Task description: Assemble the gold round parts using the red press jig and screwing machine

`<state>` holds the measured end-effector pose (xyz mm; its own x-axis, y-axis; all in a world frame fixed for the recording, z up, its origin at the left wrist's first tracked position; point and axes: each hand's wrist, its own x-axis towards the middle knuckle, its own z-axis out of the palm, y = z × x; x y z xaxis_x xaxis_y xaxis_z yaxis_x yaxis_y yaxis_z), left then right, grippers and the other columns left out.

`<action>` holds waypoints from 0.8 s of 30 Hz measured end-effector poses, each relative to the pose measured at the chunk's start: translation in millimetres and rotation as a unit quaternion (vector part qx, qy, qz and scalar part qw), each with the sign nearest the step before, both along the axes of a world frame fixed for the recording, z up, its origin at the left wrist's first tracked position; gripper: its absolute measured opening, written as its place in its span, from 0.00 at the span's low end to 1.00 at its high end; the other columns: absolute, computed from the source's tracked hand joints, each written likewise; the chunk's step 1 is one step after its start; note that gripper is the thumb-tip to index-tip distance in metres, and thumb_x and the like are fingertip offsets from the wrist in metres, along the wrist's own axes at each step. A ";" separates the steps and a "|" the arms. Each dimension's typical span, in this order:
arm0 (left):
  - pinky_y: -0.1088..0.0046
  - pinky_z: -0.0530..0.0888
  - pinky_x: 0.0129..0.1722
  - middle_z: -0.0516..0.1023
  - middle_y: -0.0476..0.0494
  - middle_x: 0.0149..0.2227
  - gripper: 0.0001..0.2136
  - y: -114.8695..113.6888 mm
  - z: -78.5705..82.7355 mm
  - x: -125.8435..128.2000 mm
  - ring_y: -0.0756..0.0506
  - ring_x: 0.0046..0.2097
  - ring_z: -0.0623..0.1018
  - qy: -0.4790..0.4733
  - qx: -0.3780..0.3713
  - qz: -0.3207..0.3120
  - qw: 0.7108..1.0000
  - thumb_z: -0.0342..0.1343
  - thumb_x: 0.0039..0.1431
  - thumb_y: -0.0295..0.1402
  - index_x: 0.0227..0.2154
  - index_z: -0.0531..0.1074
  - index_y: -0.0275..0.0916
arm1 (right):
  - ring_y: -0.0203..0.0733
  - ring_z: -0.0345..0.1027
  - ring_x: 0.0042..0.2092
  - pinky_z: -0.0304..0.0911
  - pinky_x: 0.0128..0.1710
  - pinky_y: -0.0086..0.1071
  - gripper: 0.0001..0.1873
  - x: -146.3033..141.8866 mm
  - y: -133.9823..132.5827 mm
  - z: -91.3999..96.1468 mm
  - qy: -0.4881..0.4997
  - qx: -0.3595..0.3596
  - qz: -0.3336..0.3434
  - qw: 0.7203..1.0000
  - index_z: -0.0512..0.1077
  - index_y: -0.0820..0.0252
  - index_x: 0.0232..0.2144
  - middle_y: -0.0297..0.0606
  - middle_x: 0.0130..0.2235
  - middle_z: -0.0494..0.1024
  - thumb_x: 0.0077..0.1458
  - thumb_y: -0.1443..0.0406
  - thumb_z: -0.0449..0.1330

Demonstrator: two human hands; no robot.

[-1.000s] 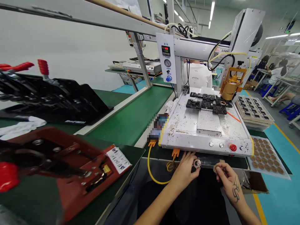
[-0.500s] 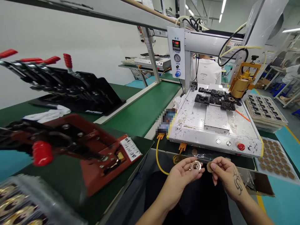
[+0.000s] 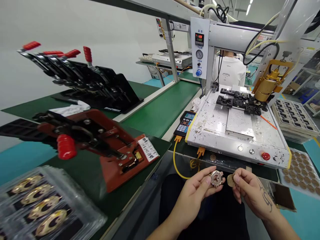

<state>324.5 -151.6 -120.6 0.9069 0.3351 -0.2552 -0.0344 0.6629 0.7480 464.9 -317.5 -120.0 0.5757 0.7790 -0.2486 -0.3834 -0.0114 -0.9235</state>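
Observation:
My left hand (image 3: 194,192) is closed on the edge of a round rose-gold part that resembles a watch case (image 3: 216,178), its recessed inside facing up. A thin brown round disc (image 3: 230,180) is pinched between thumb and fingers of my right hand (image 3: 250,189). The disc is held just right of the case, with a small gap between the two. Both hands are above my dark-clothed lap, in front of the bench edge. Another brown disc (image 3: 212,157) lies on the bench behind them.
A white machine (image 3: 212,133) with a gold cylinder (image 3: 265,87) stands ahead, a keypad controller (image 3: 185,123) at its left. On the left are a red-handled clamp fixture (image 3: 125,160) and trays of gold parts (image 3: 82,213). A sheet of brown discs (image 3: 301,170) lies right. A person sits behind the machine.
The view has swung left and down, so the surroundings appear shifted right and more of the gold-part trays shows. Both hands still hold the case and the disc.

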 end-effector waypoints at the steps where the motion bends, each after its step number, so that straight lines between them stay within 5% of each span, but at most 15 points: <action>1: 0.48 0.78 0.61 0.85 0.32 0.54 0.25 0.1 0.2 -1.1 0.30 0.58 0.82 -0.001 -0.001 0.000 1.000 0.71 0.61 0.46 0.56 0.80 0.38 | 0.32 0.62 0.24 0.57 0.23 0.27 0.20 -0.2 -0.9 0.1 -0.016 -0.005 0.004 1.000 0.70 0.58 0.32 0.30 0.27 0.72 0.64 0.51 0.68; 8: 0.47 0.79 0.61 0.86 0.33 0.53 0.24 0.6 3.0 -8.2 0.31 0.56 0.83 0.001 0.017 0.004 1.000 0.70 0.62 0.46 0.56 0.80 0.38 | 0.36 0.59 0.27 0.56 0.28 0.30 0.20 -5.8 2.4 8.6 -0.127 -0.045 0.023 0.991 0.71 0.56 0.32 0.31 0.27 0.70 0.65 0.48 0.66; 17: 0.47 0.79 0.61 0.85 0.34 0.54 0.24 -0.7 9.4 -13.3 0.30 0.57 0.83 -0.007 0.049 0.018 0.999 0.70 0.62 0.46 0.57 0.81 0.40 | 0.49 0.71 0.49 0.68 0.50 0.37 0.16 -12.6 18.6 15.6 -0.286 -0.034 0.009 0.957 0.71 0.55 0.34 0.42 0.49 0.76 0.68 0.51 0.61; 24: 0.46 0.78 0.62 0.84 0.34 0.55 0.25 -6.4 9.6 -12.6 0.31 0.56 0.83 -0.011 0.070 0.033 0.997 0.69 0.62 0.47 0.57 0.81 0.40 | 0.48 0.72 0.47 0.70 0.50 0.39 0.16 -20.1 29.3 17.9 -0.308 -0.020 0.011 0.951 0.71 0.54 0.32 0.42 0.46 0.78 0.69 0.51 0.61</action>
<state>311.9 -158.0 -111.0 0.8865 0.4255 -0.1820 -0.0921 0.5476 0.8317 444.8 -288.2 -102.1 0.6058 0.7891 0.1015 0.2313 -0.0526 -0.9715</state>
